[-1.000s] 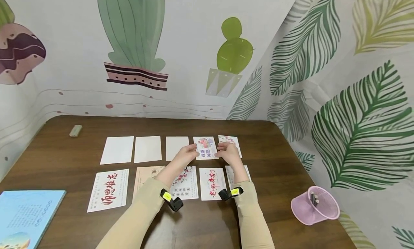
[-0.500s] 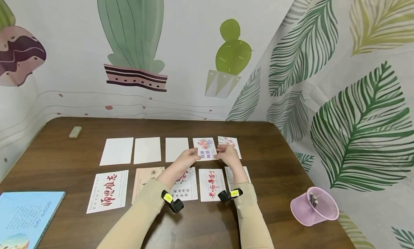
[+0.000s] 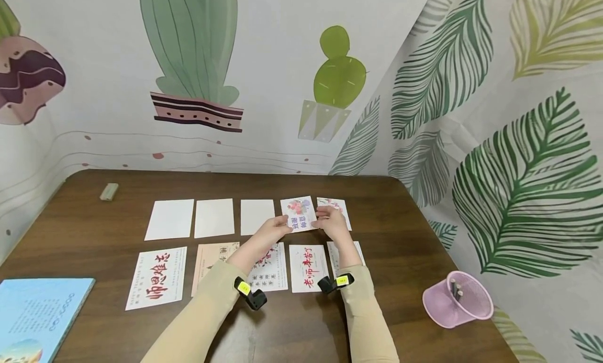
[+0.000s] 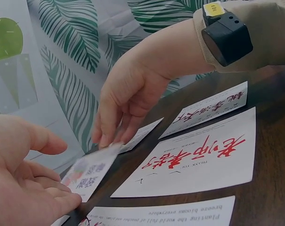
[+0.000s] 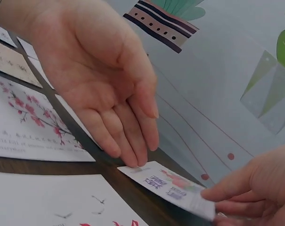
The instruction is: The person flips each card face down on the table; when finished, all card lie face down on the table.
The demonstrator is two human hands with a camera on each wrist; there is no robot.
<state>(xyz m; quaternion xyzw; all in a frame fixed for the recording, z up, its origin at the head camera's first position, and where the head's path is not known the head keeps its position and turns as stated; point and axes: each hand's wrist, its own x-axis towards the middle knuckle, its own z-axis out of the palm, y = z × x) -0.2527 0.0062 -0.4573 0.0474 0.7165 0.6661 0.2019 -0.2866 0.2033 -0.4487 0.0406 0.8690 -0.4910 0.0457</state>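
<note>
A flower-printed greeting card [image 3: 301, 212] with purple characters is in the back row, between both hands, its right side slightly raised. My right hand [image 3: 333, 224] pinches its right edge, thumb on top and fingers beneath; the right wrist view shows this right hand [image 5: 257, 186] at the lower right. With straight fingers, my left hand [image 3: 268, 232] touches the card's left edge. Its thumb stands apart from the card, as the left hand [image 5: 95, 80] in the right wrist view shows. Another flower card [image 3: 340, 208] lies behind the right hand, partly covered.
Blank white cards [image 3: 214, 218] continue the back row leftward. A front row includes cards with red writing [image 3: 157, 276], one partly under the left arm. A blue book [image 3: 42, 316] lies at left, a small eraser-like block [image 3: 109, 191] at back left, a pink mesh cup [image 3: 457, 300] at right.
The flower card has turned slightly, and its right side has risen off the table in the right hand's grip. Both hands stay nearly in place.
</note>
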